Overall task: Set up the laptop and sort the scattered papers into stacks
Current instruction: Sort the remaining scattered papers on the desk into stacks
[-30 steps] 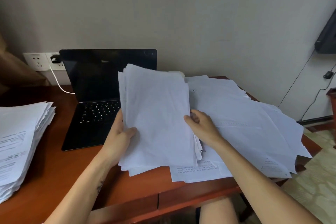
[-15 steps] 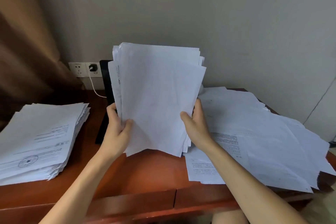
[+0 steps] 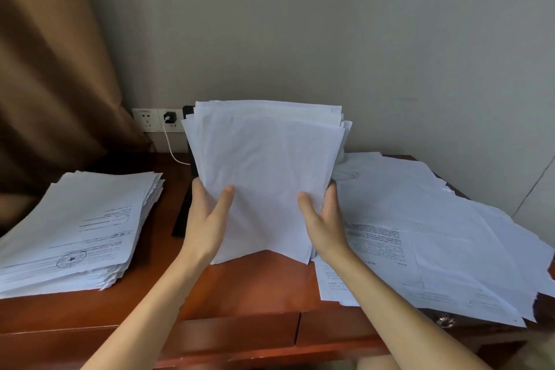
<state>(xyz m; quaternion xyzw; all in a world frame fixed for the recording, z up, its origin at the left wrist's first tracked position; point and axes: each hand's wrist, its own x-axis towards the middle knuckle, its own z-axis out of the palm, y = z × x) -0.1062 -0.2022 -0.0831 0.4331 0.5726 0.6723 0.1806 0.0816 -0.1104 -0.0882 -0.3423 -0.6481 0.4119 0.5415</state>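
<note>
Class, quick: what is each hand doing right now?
Left hand: closed on the upright sheaf of papers, left edge.
Right hand: closed on the same sheaf, right edge.

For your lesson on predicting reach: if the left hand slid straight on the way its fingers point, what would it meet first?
The left hand points away toward the wall while gripping the held sheaf of papers. The dark laptop edge just behind would probably come first, though depth is unclear.

curtain point(image 3: 51, 75): brown, far left | wall socket point(image 3: 157, 120): behind desk, black plug point(image 3: 170, 118) in it | white cable point(image 3: 172, 149): hangs down toward red-brown desk point(image 3: 255, 288)
</note>
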